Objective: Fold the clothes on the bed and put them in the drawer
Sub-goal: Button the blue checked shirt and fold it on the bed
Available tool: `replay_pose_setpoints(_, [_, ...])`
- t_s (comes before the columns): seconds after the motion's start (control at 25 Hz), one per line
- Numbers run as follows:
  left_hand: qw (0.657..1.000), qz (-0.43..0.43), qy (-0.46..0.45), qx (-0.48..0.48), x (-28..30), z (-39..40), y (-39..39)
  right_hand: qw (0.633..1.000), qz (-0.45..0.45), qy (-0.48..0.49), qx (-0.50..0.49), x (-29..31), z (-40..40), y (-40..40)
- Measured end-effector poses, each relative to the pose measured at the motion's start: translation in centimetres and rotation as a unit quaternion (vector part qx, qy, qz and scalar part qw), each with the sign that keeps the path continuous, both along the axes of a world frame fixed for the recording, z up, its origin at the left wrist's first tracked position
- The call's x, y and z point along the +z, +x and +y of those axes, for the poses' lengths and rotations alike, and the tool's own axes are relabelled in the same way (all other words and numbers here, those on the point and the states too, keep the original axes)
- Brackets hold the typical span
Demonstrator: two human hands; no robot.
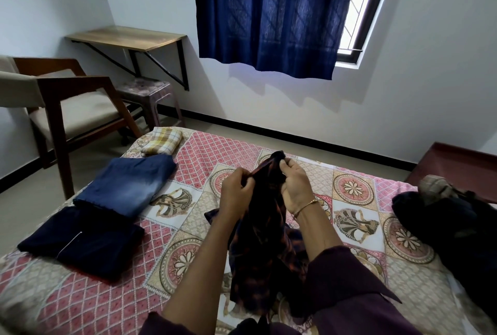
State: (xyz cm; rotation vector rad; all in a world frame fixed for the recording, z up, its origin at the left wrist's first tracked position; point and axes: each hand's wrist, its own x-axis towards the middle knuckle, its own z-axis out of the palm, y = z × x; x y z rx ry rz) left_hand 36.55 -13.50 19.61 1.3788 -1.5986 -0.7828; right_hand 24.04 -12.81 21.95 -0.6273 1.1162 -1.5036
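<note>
Garment in hand: a dark checked shirt (265, 229), red-brown on near-black, held up over the middle of the bed (204, 146); its top is raised between the hands and its lower part trails down onto the bedspread toward the person.
Left hand (236, 189): fingers curled tight round a bunched edge of the shirt's upper part.
Right hand (294, 184): thumb and fingertips pinch the shirt's topmost corner; a thin gold bangle (305, 206) sits at the wrist.
Step in progress: judged to be finding the collar or shoulder line so the shirt can be spread out; no crease has been made in it yet.
Already folded: three pieces lie in a row along the bed's left side, a navy garment (80, 243) nearest, faded blue jeans (129, 186) just beyond and overlapping it, and a yellow checked cloth (162, 140) at the far corner.
Still unfolded: a dark heap of clothes (451, 216) with a brownish item on top, well apart at the bed's right edge.
Drawer: not identifiable; a reddish-brown piece of furniture (457, 162) shows past the heap, but whether it holds the drawer cannot be told.
Progress estimate: roughly halfway through folding; nothing has been put away.
</note>
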Motion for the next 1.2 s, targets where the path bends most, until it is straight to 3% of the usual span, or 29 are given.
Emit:
replay_pose_setpoints(0.12, [0.994,0.080,0.014,0.073,0.0,-0.5,0.7,0.997,0.057,0.020,-0.042,-0.3,-1.1,-1.2])
replay_pose_setpoints(0.2, [0.983,0.166,0.053,0.048,0.5,-0.5,0.7,0.995,0.088,0.031,-0.035,-0.6,-1.2,-1.5])
replay_pose_setpoints(0.32, [0.976,0.203,0.074,-0.001,0.8,-0.5,0.1,0.997,0.068,0.024,0.015,-0.3,-0.8,-1.3])
replay_pose_setpoints(0.4, [0.976,0.202,0.080,-0.016,0.9,-0.5,-0.3,0.997,0.006,0.004,0.080,0.4,-0.3,-0.9])
replay_pose_setpoints(0.52, [0.991,0.118,0.059,-0.034,1.2,-0.6,-0.4,0.989,-0.044,-0.022,0.143,0.9,0.0,-0.7])
replay_pose_setpoints(0.64, [0.986,0.097,0.084,-0.104,1.5,-0.5,-0.1,0.990,-0.051,-0.033,0.128,0.9,-0.3,-0.8])
replay_pose_setpoints(0.76, [0.987,0.101,0.079,-0.100,1.6,-0.6,-0.3,0.990,-0.074,-0.029,0.120,0.5,-0.3,-1.0])
replay_pose_setpoints(1.0, [0.976,0.182,0.103,-0.054,1.7,-0.9,-1.4,0.999,0.023,-0.006,0.046,1.0,0.0,-1.1])
replay_pose_setpoints(1.2, [0.990,0.136,-0.012,0.043,2.3,-0.7,-2.0,0.989,0.145,0.014,-0.036,1.9,-0.1,-0.6])
